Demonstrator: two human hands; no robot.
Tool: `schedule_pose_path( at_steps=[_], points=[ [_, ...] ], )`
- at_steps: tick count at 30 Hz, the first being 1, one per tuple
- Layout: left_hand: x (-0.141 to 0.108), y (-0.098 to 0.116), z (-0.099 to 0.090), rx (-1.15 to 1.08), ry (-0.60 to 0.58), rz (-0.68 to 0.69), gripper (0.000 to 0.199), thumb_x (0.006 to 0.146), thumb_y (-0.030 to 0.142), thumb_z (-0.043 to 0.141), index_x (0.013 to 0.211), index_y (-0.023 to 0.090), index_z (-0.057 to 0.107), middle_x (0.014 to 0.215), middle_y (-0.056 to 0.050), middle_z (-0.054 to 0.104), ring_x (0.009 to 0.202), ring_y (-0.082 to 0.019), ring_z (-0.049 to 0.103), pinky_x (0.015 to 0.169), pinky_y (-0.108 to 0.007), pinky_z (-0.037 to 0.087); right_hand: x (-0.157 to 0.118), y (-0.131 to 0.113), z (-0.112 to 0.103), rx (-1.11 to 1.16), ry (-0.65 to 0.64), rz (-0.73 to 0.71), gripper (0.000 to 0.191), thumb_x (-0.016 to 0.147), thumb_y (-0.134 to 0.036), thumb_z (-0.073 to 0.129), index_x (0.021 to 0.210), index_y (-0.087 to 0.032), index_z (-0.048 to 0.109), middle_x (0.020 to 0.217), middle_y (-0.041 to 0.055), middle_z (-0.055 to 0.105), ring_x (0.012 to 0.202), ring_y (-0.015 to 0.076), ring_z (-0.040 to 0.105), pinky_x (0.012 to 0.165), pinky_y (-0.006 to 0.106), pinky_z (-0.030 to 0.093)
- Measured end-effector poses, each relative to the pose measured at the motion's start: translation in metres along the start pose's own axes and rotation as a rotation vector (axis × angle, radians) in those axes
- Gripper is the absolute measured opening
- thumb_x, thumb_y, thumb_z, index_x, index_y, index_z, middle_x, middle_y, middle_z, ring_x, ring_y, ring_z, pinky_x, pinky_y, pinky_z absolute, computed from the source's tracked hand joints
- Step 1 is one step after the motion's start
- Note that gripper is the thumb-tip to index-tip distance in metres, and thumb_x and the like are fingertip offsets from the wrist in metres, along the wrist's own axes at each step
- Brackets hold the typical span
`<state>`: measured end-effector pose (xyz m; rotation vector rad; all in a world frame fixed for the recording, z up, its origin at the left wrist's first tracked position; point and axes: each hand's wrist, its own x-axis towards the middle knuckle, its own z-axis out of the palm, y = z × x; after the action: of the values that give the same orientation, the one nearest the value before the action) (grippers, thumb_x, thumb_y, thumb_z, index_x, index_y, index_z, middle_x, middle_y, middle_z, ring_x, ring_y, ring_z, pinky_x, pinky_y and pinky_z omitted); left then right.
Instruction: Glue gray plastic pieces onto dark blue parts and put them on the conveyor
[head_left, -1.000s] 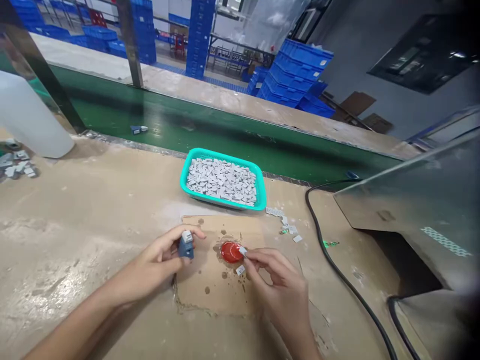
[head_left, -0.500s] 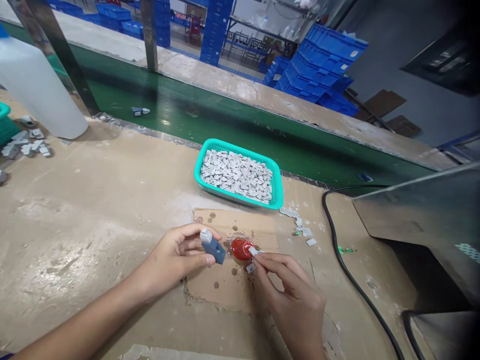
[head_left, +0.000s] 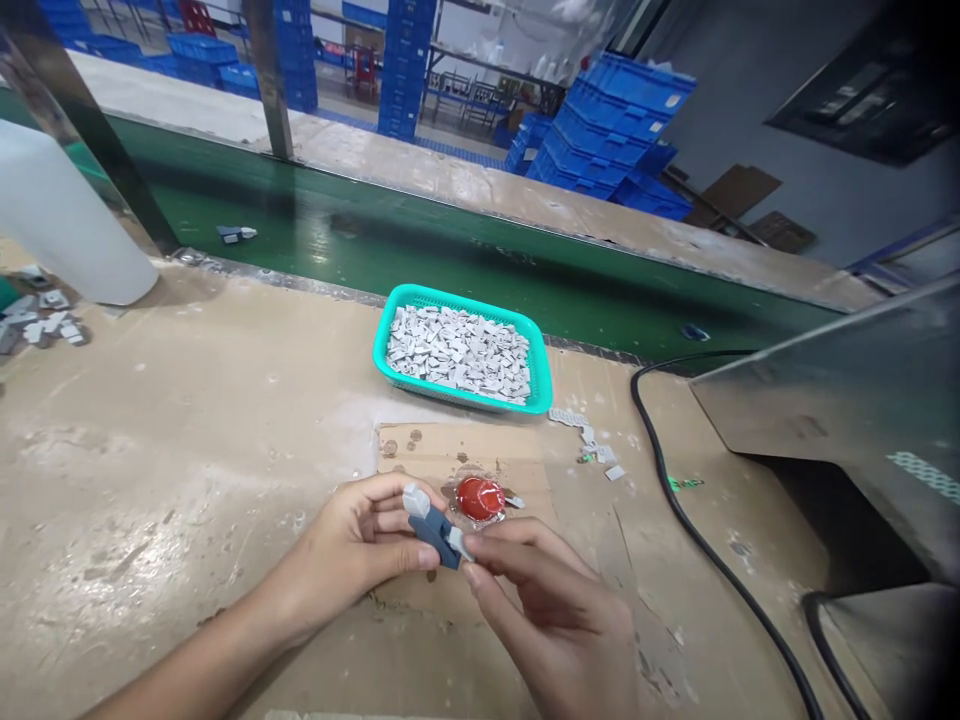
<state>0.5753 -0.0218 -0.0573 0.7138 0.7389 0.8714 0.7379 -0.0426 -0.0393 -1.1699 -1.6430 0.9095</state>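
Observation:
Between thumb and fingers, my left hand (head_left: 360, 535) grips a dark blue-grey plastic block (head_left: 433, 530) with a light grey cap on its upper end. My right hand (head_left: 551, 610) pinches a small light grey plastic piece (head_left: 460, 543) against the block's lower right end. Whether that piece is seated or only touching cannot be made out. Just beyond my fingers a shiny red puddle (head_left: 480, 497) lies on a stained cardboard sheet (head_left: 420, 440). Another small grey piece (head_left: 514, 502) rests at the puddle's right edge.
A turquoise basket (head_left: 384, 350) full of small grey pieces stands beyond the cardboard. Loose grey pieces (head_left: 600, 453) lie to its right, near a black cable (head_left: 679, 500) and a metal housing (head_left: 825, 400). A white bottle (head_left: 82, 220) stands left. A green belt (head_left: 337, 230) runs behind.
My right hand has moved from the red puddle leftward to the block, bringing the small grey piece against its end. My left hand still holds the block.

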Motion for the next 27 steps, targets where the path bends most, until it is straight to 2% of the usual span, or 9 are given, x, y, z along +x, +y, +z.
schedule_pose_path(
  at_steps=[4,7,13,16,18,21,23,25,27],
  points=[
    [0.0,-0.002,-0.002,0.0,0.042,0.002,0.023,0.063,0.011,0.069,0.083,0.018,0.061,0.077,0.001,0.064,0.072,-0.009,0.057,0.068,-0.021,0.043,0.002,0.002,0.0,-0.048,-0.058,-0.042,0.025,0.072,-0.005,0.057,0.086,-0.023,0.065,0.078,0.0015,0.057,0.07,0.013,0.058,0.058,0.024,0.05],
    [0.0,-0.004,-0.003,-0.047,0.081,0.015,0.024,0.062,0.011,0.07,0.084,0.018,0.063,0.079,0.0,0.064,0.074,-0.009,0.057,0.071,-0.022,0.043,0.003,0.004,0.002,-0.119,-0.104,-0.089,0.03,0.074,-0.004,0.053,0.094,-0.024,0.063,0.084,0.0026,0.054,0.075,0.0128,0.057,0.061,0.025,0.049],
    [0.0,-0.009,0.006,-0.267,0.187,-0.005,0.035,0.066,0.019,0.069,0.1,0.021,0.06,0.08,-0.002,0.063,0.077,-0.011,0.055,0.078,-0.024,0.041,0.0,-0.001,0.014,-0.225,-0.095,-0.293,0.039,0.076,0.002,0.045,0.107,-0.017,0.056,0.093,0.0068,0.048,0.078,0.0107,0.055,0.063,0.02,0.049],
    [-0.003,-0.005,0.011,-0.386,0.235,0.009,0.034,0.069,0.027,0.065,0.102,0.019,0.059,0.082,-0.004,0.059,0.075,-0.012,0.053,0.071,-0.023,0.042,0.015,-0.002,0.011,-0.273,-0.101,-0.317,0.035,0.077,-0.003,0.045,0.107,-0.017,0.056,0.09,0.0063,0.051,0.08,0.0119,0.055,0.067,0.021,0.05],
    [-0.004,0.004,0.009,-0.369,0.25,0.065,0.035,0.071,0.028,0.062,0.104,0.018,0.058,0.08,-0.005,0.056,0.069,-0.011,0.05,0.061,-0.021,0.041,0.039,0.005,0.0,-0.304,-0.057,-0.303,0.032,0.078,-0.009,0.047,0.108,-0.019,0.055,0.086,0.0043,0.053,0.075,0.012,0.055,0.067,0.023,0.05],
    [0.008,0.03,-0.008,-0.201,0.225,0.232,0.043,0.073,0.029,0.058,0.115,0.018,0.05,0.075,-0.003,0.05,0.062,-0.01,0.044,0.052,-0.019,0.036,0.094,0.027,-0.021,-0.465,0.013,-0.205,0.036,0.081,-0.012,0.041,0.117,-0.017,0.047,0.089,0.0058,0.055,0.071,0.0123,0.055,0.069,0.026,0.05],
    [0.029,0.055,-0.03,-0.005,0.238,0.384,0.052,0.073,0.033,0.056,0.121,0.018,0.044,0.072,-0.002,0.047,0.061,-0.01,0.041,0.052,-0.019,0.034,0.131,0.043,-0.032,-0.645,-0.084,-0.162,0.042,0.077,-0.004,0.04,0.118,-0.013,0.048,0.101,0.011,0.054,0.085,0.0164,0.054,0.08,0.032,0.045],
    [0.058,0.085,-0.056,0.309,0.302,0.5,0.059,0.073,0.036,0.053,0.126,0.015,0.037,0.072,-0.002,0.046,0.063,-0.012,0.041,0.055,-0.02,0.035,0.157,0.055,-0.037,-0.716,-0.178,-0.178,0.044,0.066,0.001,0.049,0.107,-0.011,0.057,0.11,0.014,0.053,0.1,0.0224,0.049,0.09,0.035,0.039],
    [0.089,0.116,-0.078,0.835,0.41,0.478,0.061,0.076,0.032,0.046,0.131,0.013,0.03,0.074,-0.003,0.049,0.064,-0.014,0.044,0.06,-0.022,0.036,0.169,0.062,-0.039,-0.766,-0.252,-0.193,0.044,0.06,0.004,0.051,0.099,-0.011,0.063,0.106,0.0145,0.056,0.1,0.0243,0.05,0.089,0.034,0.038]
  ],
)
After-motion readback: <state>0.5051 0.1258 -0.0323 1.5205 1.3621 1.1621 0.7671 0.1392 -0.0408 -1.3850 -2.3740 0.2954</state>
